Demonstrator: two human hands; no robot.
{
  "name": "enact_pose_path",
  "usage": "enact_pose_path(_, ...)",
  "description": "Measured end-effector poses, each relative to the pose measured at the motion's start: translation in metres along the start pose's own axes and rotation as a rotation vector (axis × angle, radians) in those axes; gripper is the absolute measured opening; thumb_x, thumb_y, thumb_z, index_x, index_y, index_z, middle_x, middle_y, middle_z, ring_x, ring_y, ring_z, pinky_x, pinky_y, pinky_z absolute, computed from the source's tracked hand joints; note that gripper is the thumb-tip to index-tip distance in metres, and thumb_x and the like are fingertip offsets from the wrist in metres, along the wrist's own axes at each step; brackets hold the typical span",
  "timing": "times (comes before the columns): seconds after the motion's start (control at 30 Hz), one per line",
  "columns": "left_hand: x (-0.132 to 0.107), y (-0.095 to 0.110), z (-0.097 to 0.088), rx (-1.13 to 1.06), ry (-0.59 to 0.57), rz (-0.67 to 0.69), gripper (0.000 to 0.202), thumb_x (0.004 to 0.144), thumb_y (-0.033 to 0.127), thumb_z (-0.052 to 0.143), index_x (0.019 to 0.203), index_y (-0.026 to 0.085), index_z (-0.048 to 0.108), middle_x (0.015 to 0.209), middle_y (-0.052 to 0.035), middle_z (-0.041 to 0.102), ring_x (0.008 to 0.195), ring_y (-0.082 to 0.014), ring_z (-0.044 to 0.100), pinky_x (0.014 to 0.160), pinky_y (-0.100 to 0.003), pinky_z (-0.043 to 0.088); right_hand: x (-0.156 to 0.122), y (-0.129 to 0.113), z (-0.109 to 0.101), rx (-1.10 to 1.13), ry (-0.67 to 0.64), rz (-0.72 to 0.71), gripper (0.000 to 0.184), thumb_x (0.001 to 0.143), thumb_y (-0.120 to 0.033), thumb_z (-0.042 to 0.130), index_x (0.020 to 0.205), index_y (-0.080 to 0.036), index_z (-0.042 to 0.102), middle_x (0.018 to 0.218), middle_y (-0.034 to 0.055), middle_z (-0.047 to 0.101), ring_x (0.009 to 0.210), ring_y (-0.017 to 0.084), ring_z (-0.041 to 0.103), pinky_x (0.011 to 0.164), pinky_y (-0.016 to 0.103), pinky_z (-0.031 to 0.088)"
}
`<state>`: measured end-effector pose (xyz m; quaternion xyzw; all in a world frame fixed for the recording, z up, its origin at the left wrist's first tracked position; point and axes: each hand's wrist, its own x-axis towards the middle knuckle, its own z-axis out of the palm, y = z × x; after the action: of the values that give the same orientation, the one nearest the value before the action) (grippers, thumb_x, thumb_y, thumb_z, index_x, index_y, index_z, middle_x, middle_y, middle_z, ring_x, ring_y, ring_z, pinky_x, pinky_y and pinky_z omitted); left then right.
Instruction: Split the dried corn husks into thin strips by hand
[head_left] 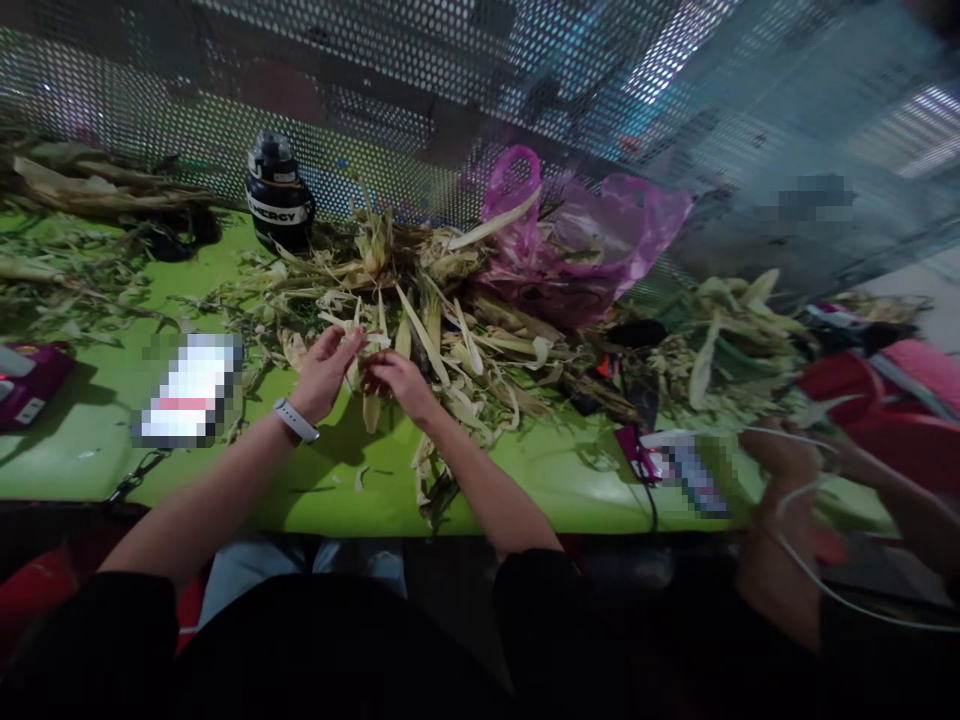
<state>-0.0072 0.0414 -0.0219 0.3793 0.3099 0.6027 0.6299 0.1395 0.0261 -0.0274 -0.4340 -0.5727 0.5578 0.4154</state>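
Over the front part of the green table (330, 500), my left hand (328, 375), with a pale band at its wrist, is closed, thumb and fingers pinched on a pale strip of corn husk (376, 338). Close beside it on the right, my right hand (401, 385) has its fingers curled together at the husk too. The fingertips partly hide what lies between them. Just below the hands a yellowish husk leaf (370, 412) points downward. A loose heap of dry corn husks (469, 345) spreads behind and to the right of both hands.
A black bottle (279, 195) and a pink plastic bag (592, 245) stand at the back by a perforated metal panel (420, 100). A blurred phone-like device (189, 390) lies left. At right, another person's hands (784, 450) are near a white cable and more husks.
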Motion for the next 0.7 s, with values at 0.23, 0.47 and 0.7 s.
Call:
enact_pose_path(0.23,-0.01,0.0,0.005,0.115,-0.073,-0.043,0.037,0.073,0.046,0.081,0.085,0.016,0.062,0.079,-0.0007,0.069,0.058,-0.0065,0.053,0.046,-0.017,0.037,0.001,0.005,0.011,0.027,-0.043,-0.052,0.038,0.074,-0.051,0.073,0.084,-0.018,0.057,0.072,-0.0008,0.062,0.058,0.01,0.057,0.058,0.025,0.049)
enact_pose_path(0.47,-0.013,0.004,0.007,0.173,-0.139,0.019,0.035,0.081,0.046,0.074,0.099,0.016,0.069,0.094,-0.0044,0.072,0.072,-0.0097,0.059,0.057,-0.018,0.045,-0.004,0.0,0.01,0.256,-0.09,-0.002,0.025,0.077,-0.041,0.067,0.085,-0.018,0.058,0.062,-0.0035,0.061,0.052,0.009,0.055,0.052,0.022,0.045)
enact_pose_path(0.7,-0.017,0.0,0.008,0.13,-0.2,0.001,0.031,0.085,0.048,0.07,0.089,0.018,0.066,0.061,0.0033,0.055,0.047,-0.0076,0.049,0.044,-0.021,0.044,-0.003,-0.001,0.015,0.397,-0.032,0.068,0.039,0.079,-0.056,0.068,0.077,-0.02,0.053,0.058,-0.0036,0.056,0.047,0.009,0.049,0.046,0.023,0.039)
